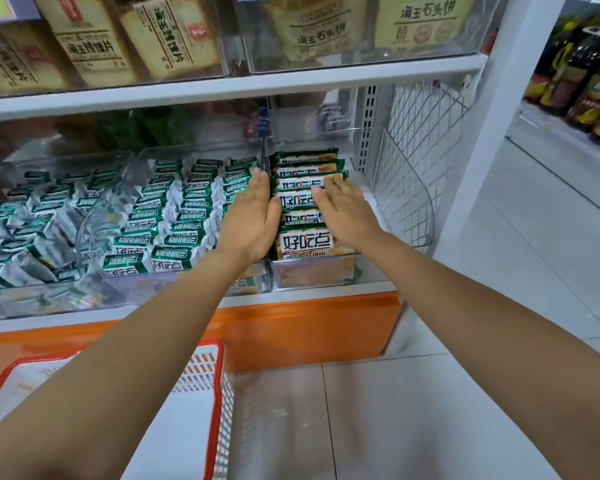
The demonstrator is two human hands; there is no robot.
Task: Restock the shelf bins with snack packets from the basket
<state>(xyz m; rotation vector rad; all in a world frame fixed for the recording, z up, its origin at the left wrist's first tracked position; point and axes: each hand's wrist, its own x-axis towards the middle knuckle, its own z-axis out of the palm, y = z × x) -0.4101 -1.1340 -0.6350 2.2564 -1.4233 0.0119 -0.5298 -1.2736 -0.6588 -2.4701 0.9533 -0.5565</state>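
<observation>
A clear shelf bin (312, 275) holds a row of green and white snack packets (303, 241) standing on edge. My left hand (253, 216) lies flat with straight fingers against the left side of the row. My right hand (343, 211) lies flat with straight fingers on the right side of the row, its fingertips on the packets. Neither hand grips a packet. A white basket with a red rim (208, 403) sits at the bottom left, under my left forearm; what it contains is not visible.
Clear bins to the left hold several small green and silver packets (174, 216). Beige snack bags (94, 39) fill the shelf above. A wire rack (416, 168) stands right of the bin. An orange shelf front (309, 327) runs below. Dark bottles (589, 81) stand far right.
</observation>
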